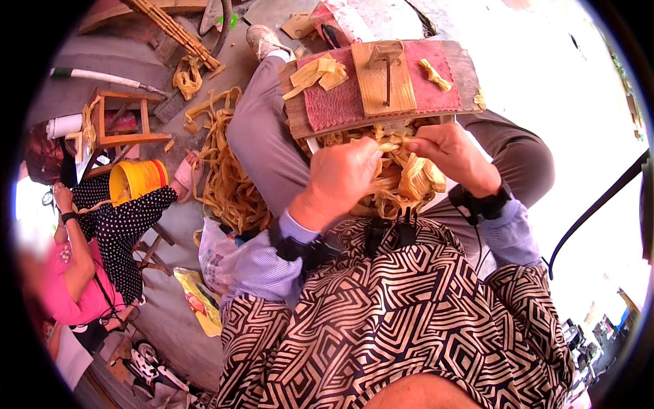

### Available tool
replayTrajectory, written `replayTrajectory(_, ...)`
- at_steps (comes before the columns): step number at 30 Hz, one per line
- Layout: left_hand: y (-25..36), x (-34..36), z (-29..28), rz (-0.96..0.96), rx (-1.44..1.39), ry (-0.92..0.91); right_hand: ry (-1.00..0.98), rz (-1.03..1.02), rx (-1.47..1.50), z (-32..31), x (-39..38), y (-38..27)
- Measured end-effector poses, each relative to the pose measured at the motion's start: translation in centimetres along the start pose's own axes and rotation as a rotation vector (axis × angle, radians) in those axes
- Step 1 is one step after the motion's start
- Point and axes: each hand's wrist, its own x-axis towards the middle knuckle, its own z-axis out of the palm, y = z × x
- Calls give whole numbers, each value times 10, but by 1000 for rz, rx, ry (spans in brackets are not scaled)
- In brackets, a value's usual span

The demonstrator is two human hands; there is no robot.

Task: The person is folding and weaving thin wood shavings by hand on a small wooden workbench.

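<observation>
Both my hands work close together over a heap of tan, ribbon-like fibrous strips (417,178) in a white-rimmed container between my legs. My left hand (340,176) is closed, thumb and fingers pinching a tan strip (390,146). The right hand (458,154) pinches the same bunch from the other side, its thumb and forefinger pressed together. Just beyond them lies a wooden board (469,65) covered in red cloth (325,108). A lighter wood block (371,92) with a metal bar rests on it, between small folded strips (334,73).
A long tangle of strips (231,170) lies on the floor left of my leg. Farther left, a seated person in pink (78,279) has a yellow bucket (136,183) nearby. A wooden stool (126,140), a broom (109,76) and plastic bags (216,255) are around.
</observation>
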Motion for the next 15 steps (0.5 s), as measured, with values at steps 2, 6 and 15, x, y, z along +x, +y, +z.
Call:
replayTrajectory(2,-6,4,-9,-6,-59,-84,-21,-61,27,-5,-6,13)
replayTrajectory(6,0,12,-12,3,32,-112,353,-477,-387,-20,1,-2)
replayTrajectory(15,-9,27,-22,-72,-455,-347,-161,-70,-13,-35,-1,-30)
